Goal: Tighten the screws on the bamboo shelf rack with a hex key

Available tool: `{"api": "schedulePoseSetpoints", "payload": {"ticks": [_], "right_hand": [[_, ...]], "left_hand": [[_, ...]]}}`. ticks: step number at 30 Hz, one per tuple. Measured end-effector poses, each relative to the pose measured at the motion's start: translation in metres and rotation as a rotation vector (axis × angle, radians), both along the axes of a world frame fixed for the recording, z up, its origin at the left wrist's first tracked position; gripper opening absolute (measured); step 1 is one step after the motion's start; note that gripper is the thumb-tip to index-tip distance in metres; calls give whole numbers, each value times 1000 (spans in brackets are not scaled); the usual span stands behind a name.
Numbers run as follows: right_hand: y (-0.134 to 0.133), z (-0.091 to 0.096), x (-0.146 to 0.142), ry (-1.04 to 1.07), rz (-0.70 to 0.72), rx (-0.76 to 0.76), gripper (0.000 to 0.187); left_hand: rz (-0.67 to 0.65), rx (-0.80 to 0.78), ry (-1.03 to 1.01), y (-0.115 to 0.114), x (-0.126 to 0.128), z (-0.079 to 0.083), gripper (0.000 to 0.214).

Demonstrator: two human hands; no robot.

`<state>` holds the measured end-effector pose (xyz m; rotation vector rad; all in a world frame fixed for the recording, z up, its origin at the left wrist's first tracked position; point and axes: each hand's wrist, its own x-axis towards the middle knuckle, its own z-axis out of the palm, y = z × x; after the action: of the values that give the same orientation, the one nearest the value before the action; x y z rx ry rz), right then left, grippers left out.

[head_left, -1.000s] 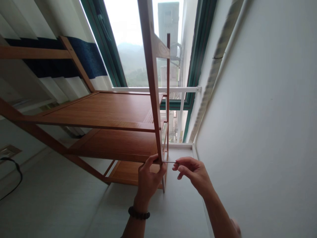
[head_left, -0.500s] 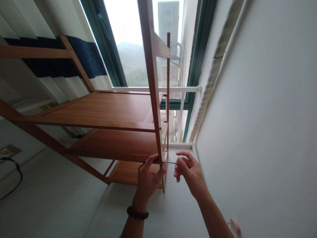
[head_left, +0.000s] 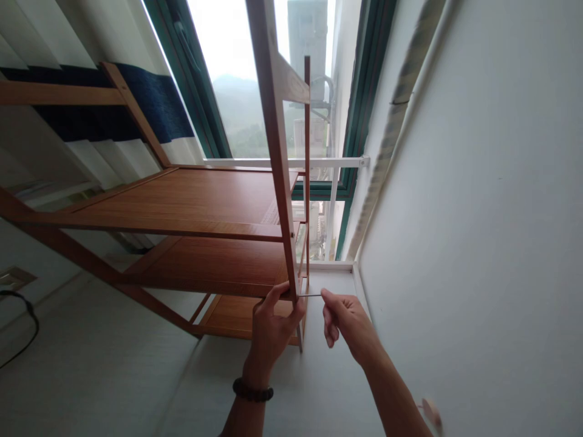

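A brown wooden shelf rack (head_left: 200,194) with several boards stands in front of me. My left hand (head_left: 272,321), with a dark beaded bracelet (head_left: 253,391) on its wrist, grips the rack's upright post (head_left: 283,200) where a lower board meets it. Thumb and fingers lie on either side of the wood. To the right, my right hand (head_left: 348,321) pinches the outer end of a thin metal rod, seemingly a hex key (head_left: 310,295). The rod lies roughly level, its other end against the post beside my left thumb. Its tip is hidden.
Beyond the rack is a window with a green frame (head_left: 355,121) and a white rail (head_left: 255,162). A white and blue curtain (head_left: 155,103) hangs at left. The white wall (head_left: 478,212) runs close along my right side. A black cable (head_left: 34,321) lies far left.
My right hand's fingers have shifted from a looser, spread hold to a closed pinch on the rod's end. My left hand stays on the post. The view has moved slightly.
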<state>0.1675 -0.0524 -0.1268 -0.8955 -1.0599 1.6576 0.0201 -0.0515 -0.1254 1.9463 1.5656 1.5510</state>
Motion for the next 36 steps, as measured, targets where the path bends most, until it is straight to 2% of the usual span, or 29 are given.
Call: {"api": "schedulePoseSetpoints", "payload": {"ticks": [3,8,10,12,14,16,18,21,25,29,31,34,36], "right_hand": [[4,2,9,-16,-76,134,20],[5,2,25,-41,25,277,26],[4,3,24,-64,1,298,24],[3,5,18,-79,-79,276,17],[4,7,10,-59,-116,190,24],[5,6,2,30,-89,80,29],[7,3,-2,134,-74,25,27],[9,-3,1,163,-148,104,19],[10,-8,11,47,-161,248,23],[6,-5,10,-84,-232,229,22],[1,-2,3,-94,-198,133,31],[-4,1,-5,-4,-60,-31,48],[-3,2,-5,24,-34,-37,48]], "left_hand": [[-9,1,-2,0,-1,-3,19],[0,-4,-3,1,-2,-7,19],[3,-4,-5,1,-2,-7,19],[5,-7,-3,1,-2,-6,19],[7,-10,-1,1,-1,-5,19],[14,-10,-1,0,-1,-4,19],[18,-10,-1,0,-1,-4,19],[7,-9,-10,0,-1,-4,19],[-14,-25,-20,0,-1,-4,19],[10,-27,-19,1,0,-4,18],[16,-17,-16,1,0,-4,18],[11,-5,-6,1,0,-5,18],[9,-2,4,1,-1,-4,19]]}}
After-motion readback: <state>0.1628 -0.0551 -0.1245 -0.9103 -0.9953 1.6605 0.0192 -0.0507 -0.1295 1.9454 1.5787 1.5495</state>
